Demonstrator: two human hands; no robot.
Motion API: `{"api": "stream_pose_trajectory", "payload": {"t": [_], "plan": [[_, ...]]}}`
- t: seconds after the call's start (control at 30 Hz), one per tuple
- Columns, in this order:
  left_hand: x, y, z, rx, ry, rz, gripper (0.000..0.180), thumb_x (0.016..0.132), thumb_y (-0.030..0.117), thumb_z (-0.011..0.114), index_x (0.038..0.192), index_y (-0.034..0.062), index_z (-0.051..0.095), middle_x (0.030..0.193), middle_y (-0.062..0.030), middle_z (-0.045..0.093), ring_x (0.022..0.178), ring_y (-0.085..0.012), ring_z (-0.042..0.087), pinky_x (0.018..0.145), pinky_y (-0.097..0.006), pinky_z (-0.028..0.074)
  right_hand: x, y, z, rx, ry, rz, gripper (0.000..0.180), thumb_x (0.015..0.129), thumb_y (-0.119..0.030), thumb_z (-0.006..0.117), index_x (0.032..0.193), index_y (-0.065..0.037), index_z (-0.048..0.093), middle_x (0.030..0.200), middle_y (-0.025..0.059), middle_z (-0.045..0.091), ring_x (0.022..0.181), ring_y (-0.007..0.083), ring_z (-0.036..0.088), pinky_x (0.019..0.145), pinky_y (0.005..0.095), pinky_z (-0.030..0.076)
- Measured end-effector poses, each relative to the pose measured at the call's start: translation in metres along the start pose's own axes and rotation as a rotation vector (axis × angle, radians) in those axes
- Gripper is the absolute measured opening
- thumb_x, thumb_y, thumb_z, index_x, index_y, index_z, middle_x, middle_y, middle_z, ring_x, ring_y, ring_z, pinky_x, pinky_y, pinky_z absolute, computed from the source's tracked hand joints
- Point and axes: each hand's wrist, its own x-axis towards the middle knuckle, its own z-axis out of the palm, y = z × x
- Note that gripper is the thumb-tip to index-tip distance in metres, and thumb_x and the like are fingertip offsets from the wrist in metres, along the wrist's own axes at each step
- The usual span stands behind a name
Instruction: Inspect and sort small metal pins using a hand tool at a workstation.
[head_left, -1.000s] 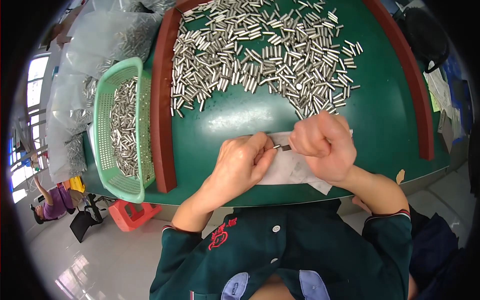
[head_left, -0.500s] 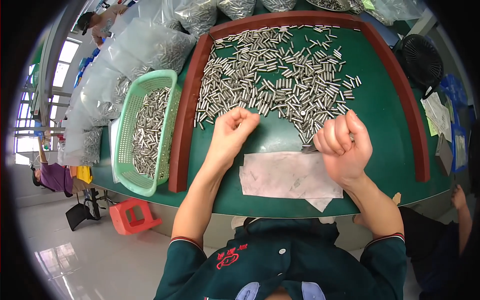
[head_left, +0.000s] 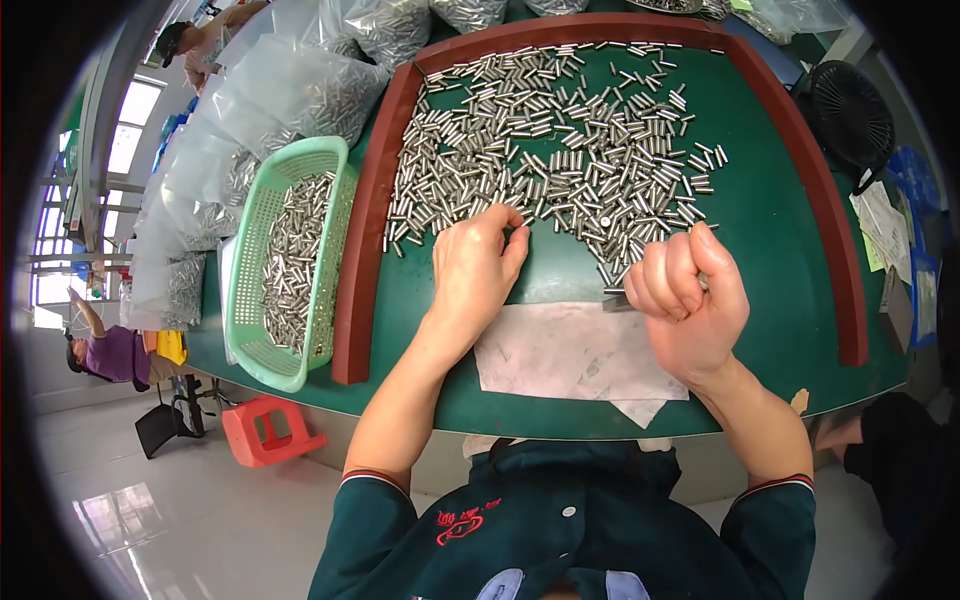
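A wide spread of short shiny metal pins (head_left: 560,160) lies on the green tabletop (head_left: 770,250). My left hand (head_left: 472,262) is at the near edge of the spread, its thumb and forefinger drawn together at the pins; whatever may be between the fingertips is too small to make out. My right hand (head_left: 692,300) is a fist, knuckles up, at the near right of the pins. From it a thin, flat, dark metal piece (head_left: 616,301) sticks out to the left, the rest hidden by my fingers. A stained pale cloth (head_left: 570,350) lies between my forearms.
Dark red rails (head_left: 362,250) frame the pins on three sides. Outside the left rail stands a green plastic basket (head_left: 243,260) of pins. Clear bags (head_left: 330,95) of metal parts line the back left. A black fan (head_left: 848,120) stands right; a red stool (head_left: 270,430) is on the floor.
My left hand has moved slightly right and turned, its fingers now reaching down to the pins. The right fist has barely moved. At the right edge, another person's arm has dropped away.
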Motion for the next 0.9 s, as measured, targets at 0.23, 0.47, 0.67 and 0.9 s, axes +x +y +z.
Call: {"api": "stream_pose_trajectory", "payload": {"t": [0.23, 0.47, 0.67, 0.9], "plan": [[-0.015, 0.003, -0.013, -0.382, -0.207, -0.114, 0.006, 0.068, 0.004, 0.06, 0.072, -0.0002, 0.058, 0.045, 0.0002, 0.032, 0.042, -0.0066, 0.031, 0.041, -0.024, 0.029, -0.002, 0.002, 0.0, -0.016, -0.043, -0.057, 0.043, 0.089, -0.02, 0.03, 0.048, -0.01, 0.025, 0.042, -0.0011, 0.026, 0.04, 0.0082, 0.018, 0.04, 0.025, 0.018], [-0.037, 0.025, -0.015, -0.266, -0.427, 0.053, 0.005, 0.066, 0.004, 0.06, 0.065, 0.0015, 0.056, 0.045, -0.0082, 0.043, 0.038, -0.0222, 0.043, 0.041, -0.032, 0.034, -0.01, 0.015, 0.007, -0.068, -0.038, 0.01, 0.042, 0.088, -0.018, 0.034, 0.048, -0.008, 0.028, 0.043, -0.002, 0.025, 0.042, 0.008, 0.022, 0.043, 0.024, 0.021], [-0.039, 0.027, -0.014, -0.244, -0.398, 0.056, 0.003, 0.066, 0.003, 0.059, 0.065, 0.0016, 0.056, 0.045, -0.0084, 0.043, 0.038, -0.0226, 0.042, 0.041, -0.032, 0.035, -0.009, 0.024, 0.005, -0.073, -0.013, 0.006, 0.043, 0.088, -0.02, 0.036, 0.047, -0.008, 0.028, 0.043, -0.0021, 0.025, 0.043, 0.0081, 0.023, 0.043, 0.0242, 0.021], [-0.04, 0.023, -0.012, -0.299, -0.375, 0.076, 0.005, 0.068, 0.001, 0.061, 0.066, -0.0001, 0.056, 0.043, -0.0017, 0.032, 0.039, -0.0098, 0.029, 0.039, -0.026, 0.027, -0.007, 0.029, 0.004, -0.109, -0.046, -0.026, 0.043, 0.09, -0.021, 0.025, 0.049, -0.011, 0.025, 0.042, -0.0017, 0.024, 0.039, 0.0086, 0.016, 0.04, 0.0251, 0.018]]}}
